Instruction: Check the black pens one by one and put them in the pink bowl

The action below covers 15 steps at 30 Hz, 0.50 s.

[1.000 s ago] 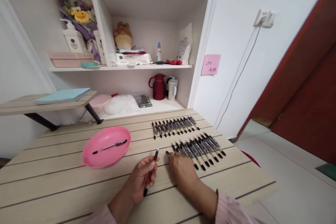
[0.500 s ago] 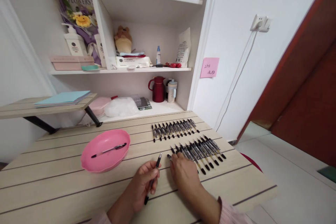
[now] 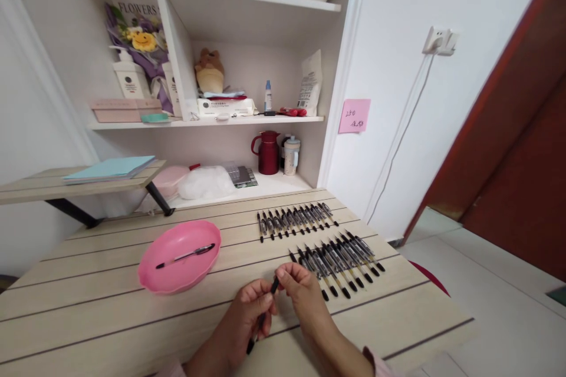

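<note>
My left hand [image 3: 247, 315] is closed around a black pen [image 3: 252, 344], which stands tilted with its upper end pointing away from me. At that upper end, the thumb and fingers of my right hand [image 3: 303, 294] are pinched together. Whether a small cap is between them is hidden. Just beyond my right hand lies a slanted row of black-and-clear pens [image 3: 338, 262]. Farther back is a second row of similar pens [image 3: 296, 221]. To the left, a pink bowl [image 3: 148, 274] holds one pen [image 3: 186, 256].
The striped wooden table [image 3: 110, 330] carries everything. At the back left stands a small raised shelf [image 3: 26, 191] with blue paper [image 3: 110, 168] on it. Behind the table, a white shelf unit [image 3: 247, 121] holds a red jug [image 3: 267, 153] and a cup [image 3: 291, 156].
My right hand has moved left from the near row of pens to the upper end of the pen in my left hand. A small piece beside that row no longer shows there.
</note>
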Tool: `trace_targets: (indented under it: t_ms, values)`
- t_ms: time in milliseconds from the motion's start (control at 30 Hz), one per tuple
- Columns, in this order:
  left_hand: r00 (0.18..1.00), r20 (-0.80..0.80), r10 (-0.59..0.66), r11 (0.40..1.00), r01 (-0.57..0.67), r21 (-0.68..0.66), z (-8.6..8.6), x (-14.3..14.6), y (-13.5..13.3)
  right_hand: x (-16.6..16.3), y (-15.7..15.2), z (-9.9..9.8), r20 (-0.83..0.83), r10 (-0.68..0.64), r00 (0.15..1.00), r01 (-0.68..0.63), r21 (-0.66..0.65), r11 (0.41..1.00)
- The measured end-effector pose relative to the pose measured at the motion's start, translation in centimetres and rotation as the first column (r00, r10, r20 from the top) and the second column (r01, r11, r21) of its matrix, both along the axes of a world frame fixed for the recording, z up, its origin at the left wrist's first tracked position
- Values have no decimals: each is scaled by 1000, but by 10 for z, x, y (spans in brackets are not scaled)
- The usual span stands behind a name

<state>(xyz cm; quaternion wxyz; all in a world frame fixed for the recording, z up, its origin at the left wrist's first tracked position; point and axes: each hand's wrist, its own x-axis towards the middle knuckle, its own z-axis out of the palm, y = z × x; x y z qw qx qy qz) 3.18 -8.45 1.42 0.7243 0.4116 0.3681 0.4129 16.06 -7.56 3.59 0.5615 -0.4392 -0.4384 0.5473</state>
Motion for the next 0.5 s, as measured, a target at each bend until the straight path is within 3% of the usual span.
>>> trace_targets:
  t_ms: [133, 500]
  values:
    - [998, 39, -49, 999, 49, -3, 0, 0, 1, 0, 0, -2, -80, 70, 994, -68, 26, 997]
    - [997, 46, -69, 997, 67, 33, -1, 0, 1, -1, -3, -4, -203, 95, 975, -99, -11, 995]
